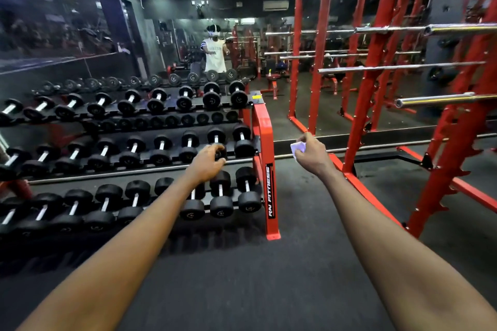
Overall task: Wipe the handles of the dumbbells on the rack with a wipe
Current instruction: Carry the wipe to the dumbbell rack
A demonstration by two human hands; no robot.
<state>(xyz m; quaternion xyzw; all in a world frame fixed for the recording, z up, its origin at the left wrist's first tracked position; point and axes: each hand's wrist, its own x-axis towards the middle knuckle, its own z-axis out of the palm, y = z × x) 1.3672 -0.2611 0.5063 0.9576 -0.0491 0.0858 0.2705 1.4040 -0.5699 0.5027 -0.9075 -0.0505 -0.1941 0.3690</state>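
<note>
A three-tier red dumbbell rack point(265, 126) stands at the left, filled with black round-headed dumbbells with chrome handles. My left hand point(208, 162) reaches to the middle shelf and curls its fingers over the near head of a dumbbell point(220, 152), the second from the right end. My right hand point(309, 152) hovers in the air just right of the rack's end post, pinching a small crumpled white wipe point(298, 147). The wipe touches no dumbbell.
A wall mirror behind the rack reflects the gym and a person. Red power racks point(376, 105) with chrome barbells point(435, 101) stand to the right. Dark rubber floor point(269, 277) lies in front of the rack.
</note>
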